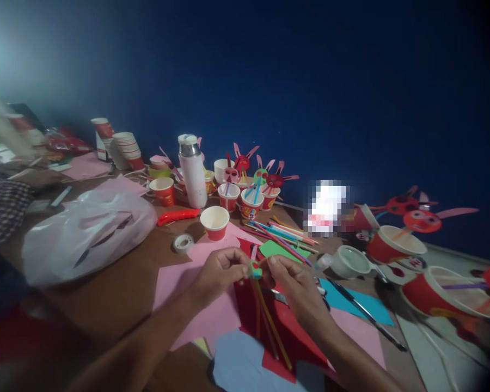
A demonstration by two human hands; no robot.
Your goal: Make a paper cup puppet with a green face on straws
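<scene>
One small green craft piece (256, 269) hung above the red paper (302, 340), pinched by thumb and fingers of the left hand (222, 275). The right hand (292, 280) had thumb and finger drawn together beside it; whether they gripped it, I could not tell. A paper cup (215, 234) stood beyond.

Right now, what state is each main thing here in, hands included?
Left hand: pinching the small green craft.
Right hand: at the craft, grip unclear.
Flask: upright, capped.
Front paper cup: upright, open.
Cup stack: nested.
Plastic bag: crumpled.
Tape roll: lying flat.
Red tool: lying flat.
Coloured sticks: loose pile.
Pen: lying down.
</scene>
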